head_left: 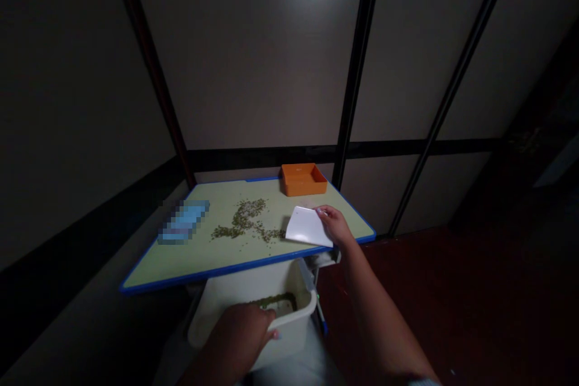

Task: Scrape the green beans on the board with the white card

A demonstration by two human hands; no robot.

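Observation:
My right hand (335, 223) pinches a white card or stiff sheet (307, 227), slightly curved, its lower edge near the table's front. Just left of the sheet lie scattered small greenish-brown bits (246, 214), perhaps seeds or beans, loosely spread over the pale table top (176, 265). Below the front edge, my left hand (248, 329) grips the near rim of a white plastic bin (289, 338), thumb outside and fingers inside. More greenish bits (274, 300) lie on the bin's floor, partly hidden by that hand.
An orange open box (303, 184) stands at the table's back right. At the left side lies a blurred-out bluish rectangular object (185, 221). Blue edging (226, 269) runs round the table. Panelled walls (253, 60) stand behind and to the left; a dark red floor (452, 295) extends right.

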